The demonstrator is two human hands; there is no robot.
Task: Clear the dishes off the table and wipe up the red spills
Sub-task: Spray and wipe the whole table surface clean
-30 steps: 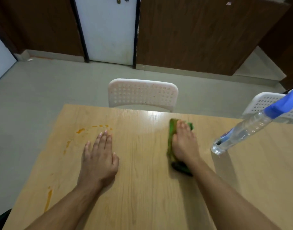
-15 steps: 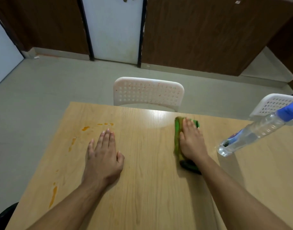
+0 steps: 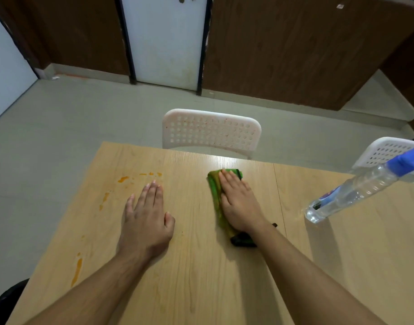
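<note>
Orange-red spills point(image 3: 122, 179) streak the worktop's point(image 3: 201, 277) left side, with another streak point(image 3: 76, 272) near the front edge. The green cloth point(image 3: 215, 195) lies mid-worktop under the right hand point(image 3: 239, 202), fingers straight, pressing it flat. The left hand point(image 3: 146, 221) rests flat, released, beside the spills. A spray bottle point(image 3: 356, 191) stands at the right.

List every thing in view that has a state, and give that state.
left hand: flat on the table, fingers straight
right hand: pressed flat on the green cloth
green cloth: folded, stained
orange-red spills: unwiped, left of the left hand
spray bottle: upright, clear liquid inside
door: closed
</note>
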